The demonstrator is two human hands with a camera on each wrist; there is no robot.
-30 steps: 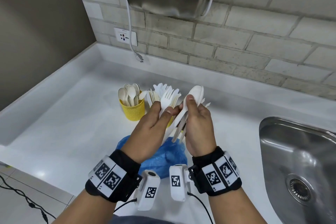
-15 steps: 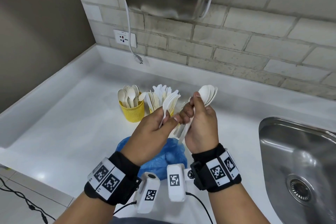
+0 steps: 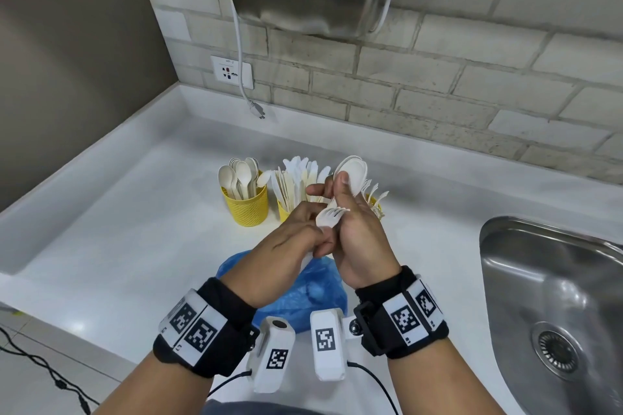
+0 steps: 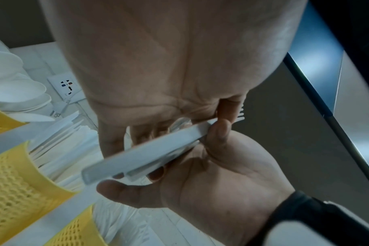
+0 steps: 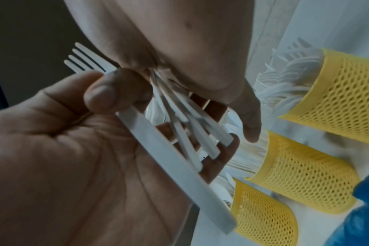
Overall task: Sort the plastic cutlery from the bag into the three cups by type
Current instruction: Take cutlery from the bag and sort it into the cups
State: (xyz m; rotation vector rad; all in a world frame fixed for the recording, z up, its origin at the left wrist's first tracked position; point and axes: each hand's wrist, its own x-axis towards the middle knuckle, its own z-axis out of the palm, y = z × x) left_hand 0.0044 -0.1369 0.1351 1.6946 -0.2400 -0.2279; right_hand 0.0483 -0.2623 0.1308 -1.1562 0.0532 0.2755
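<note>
Bare forearms, black wrist straps (image 3: pixel 403 313) with white QR-style marker tiles (image 3: pixel 194 325), white camera pods (image 3: pixel 273 352) at 6 o'clock, thin black cables trailing.

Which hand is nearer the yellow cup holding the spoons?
Left. The left hand sits just right of and in front of the spoon cup; the right hand is farther right, beyond the left hand.
</note>
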